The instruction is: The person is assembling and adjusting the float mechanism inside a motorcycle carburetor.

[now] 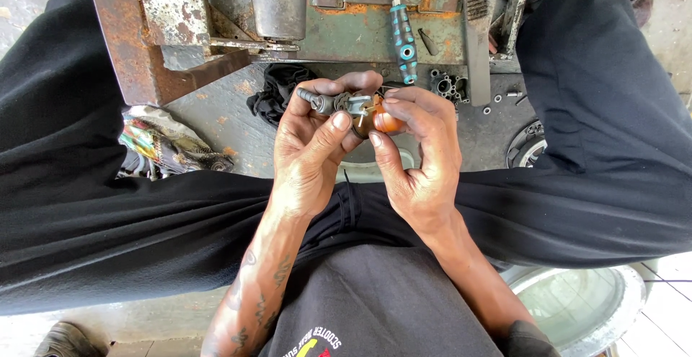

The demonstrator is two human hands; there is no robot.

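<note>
A stained grey concrete floor [231, 123] lies under the seated person. Both hands meet over the lap, clamped on a small grey metal part with an orange rounded end [364, 110]: left hand [313, 148] grips its grey stem, right hand [418, 155] pinches the orange end. A teal-handled screwdriver [404, 40] lies just beyond the fingertips.

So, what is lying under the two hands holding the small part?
Under the left hand and right hand, stained concrete floor and a black rag show; the spot directly beneath is covered.
</note>
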